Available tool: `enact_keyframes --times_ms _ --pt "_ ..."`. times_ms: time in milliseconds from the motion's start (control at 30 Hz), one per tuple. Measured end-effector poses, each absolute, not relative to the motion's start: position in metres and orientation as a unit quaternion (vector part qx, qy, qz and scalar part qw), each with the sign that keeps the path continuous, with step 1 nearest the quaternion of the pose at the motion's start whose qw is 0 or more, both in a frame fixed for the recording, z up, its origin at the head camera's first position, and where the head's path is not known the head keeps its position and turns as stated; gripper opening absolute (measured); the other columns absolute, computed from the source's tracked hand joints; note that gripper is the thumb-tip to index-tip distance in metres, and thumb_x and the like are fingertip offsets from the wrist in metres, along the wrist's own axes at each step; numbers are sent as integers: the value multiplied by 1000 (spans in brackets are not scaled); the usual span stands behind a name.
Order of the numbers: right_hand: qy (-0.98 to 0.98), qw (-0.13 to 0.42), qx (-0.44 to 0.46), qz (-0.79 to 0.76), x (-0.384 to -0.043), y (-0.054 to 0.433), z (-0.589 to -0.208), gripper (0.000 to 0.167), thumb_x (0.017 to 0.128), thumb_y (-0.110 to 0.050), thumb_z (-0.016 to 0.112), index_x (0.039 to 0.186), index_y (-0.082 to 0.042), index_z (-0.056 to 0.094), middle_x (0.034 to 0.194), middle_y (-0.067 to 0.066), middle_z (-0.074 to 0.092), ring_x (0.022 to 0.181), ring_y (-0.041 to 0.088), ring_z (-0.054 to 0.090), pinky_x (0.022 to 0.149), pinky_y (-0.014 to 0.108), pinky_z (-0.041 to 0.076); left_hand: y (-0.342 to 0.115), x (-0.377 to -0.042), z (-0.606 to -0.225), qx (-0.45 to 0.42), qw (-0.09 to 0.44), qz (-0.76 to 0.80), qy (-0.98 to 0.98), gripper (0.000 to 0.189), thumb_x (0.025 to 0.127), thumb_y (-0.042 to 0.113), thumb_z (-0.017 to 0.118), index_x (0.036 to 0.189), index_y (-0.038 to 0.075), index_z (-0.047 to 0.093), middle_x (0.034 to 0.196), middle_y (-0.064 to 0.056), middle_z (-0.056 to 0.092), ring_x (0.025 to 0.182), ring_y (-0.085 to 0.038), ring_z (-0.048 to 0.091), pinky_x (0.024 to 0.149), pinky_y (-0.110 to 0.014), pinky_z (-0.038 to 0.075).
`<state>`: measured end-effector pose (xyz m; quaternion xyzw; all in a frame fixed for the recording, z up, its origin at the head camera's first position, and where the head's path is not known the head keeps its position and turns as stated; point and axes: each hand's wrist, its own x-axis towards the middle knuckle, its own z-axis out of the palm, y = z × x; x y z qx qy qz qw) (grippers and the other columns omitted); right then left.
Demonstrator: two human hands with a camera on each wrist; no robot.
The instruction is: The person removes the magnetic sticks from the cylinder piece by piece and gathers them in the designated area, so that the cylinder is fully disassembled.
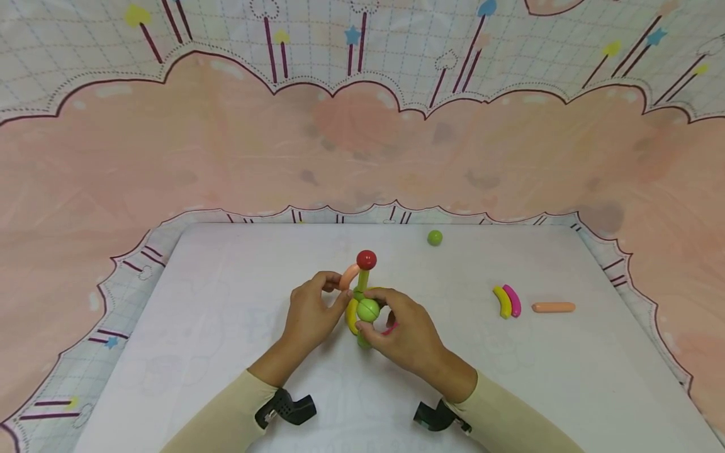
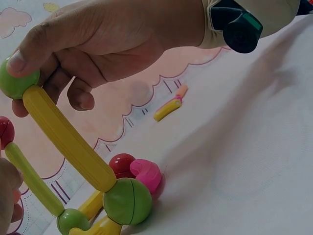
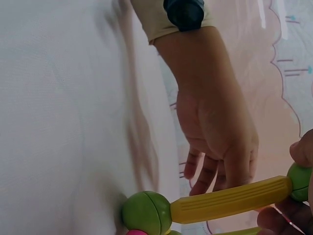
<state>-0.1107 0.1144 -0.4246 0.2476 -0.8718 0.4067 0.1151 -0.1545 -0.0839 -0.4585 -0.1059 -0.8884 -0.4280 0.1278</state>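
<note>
White counter [image 1: 226, 302], printed peach cloth [image 1: 226, 151] behind. Ball-and-stick build [image 1: 363, 282] sits mid-counter, between both hands. Right hand [image 1: 410, 333]: fingers pinch green ball [image 2: 22, 85] topping a yellow stick [image 2: 68, 137]. Left hand [image 1: 314, 308]: fingers grip curved peach stick [image 1: 348, 277] near red ball [image 1: 366, 260]. Off right: loose yellow piece [image 1: 501, 302], pink piece [image 1: 512, 301], straight peach piece [image 1: 554, 307].

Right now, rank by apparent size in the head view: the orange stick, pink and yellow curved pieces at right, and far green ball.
1. Orange stick
2. Pink curved piece and yellow curved piece: too alike to rank
3. Far green ball, though distance shrinks it
</note>
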Motion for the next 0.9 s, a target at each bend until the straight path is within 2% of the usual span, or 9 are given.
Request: enact_keyframes --times_ms 267,700,800,900 --pt "-875 121 248 399 -111 115 -425 53 82 -17 87 127 -4 61 113 4 68 83 24 61 65 34 55 -83 -154 -457 -106 121 -433 -887 28 92 23 79 114 10 68 102 -2 74 101 -26 66 94 -55 42" --pt "-878 119 245 393 -111 115 -425 55 83 -19 86 129 -6 61 113 3 68 83 23 61 65 32 55 -82 -154 -457 -104 121 -433 -887 28 92 23 79 114 9 68 104 -3 73 101 -26 65 94 -54 44" --pt "-874 127 247 398 -112 117 -426 51 86 -19 81 130 -6 59 114 3 68 85 23 62 67 35 55 -82 -154 -457 -103 121 -435 -886 28 92 23 78 114 10 68 105 -2 73 102 -26 64 95 -53 42" --pt "-866 148 247 408 -115 122 -428 41 92 -14 69 130 -5 57 114 5 69 92 24 63 71 37 56 -82 -154 -456 -103 119 -438 -885 29 92 23 78 116 10 68 107 -2 73 104 -25 64 97 -53 41"
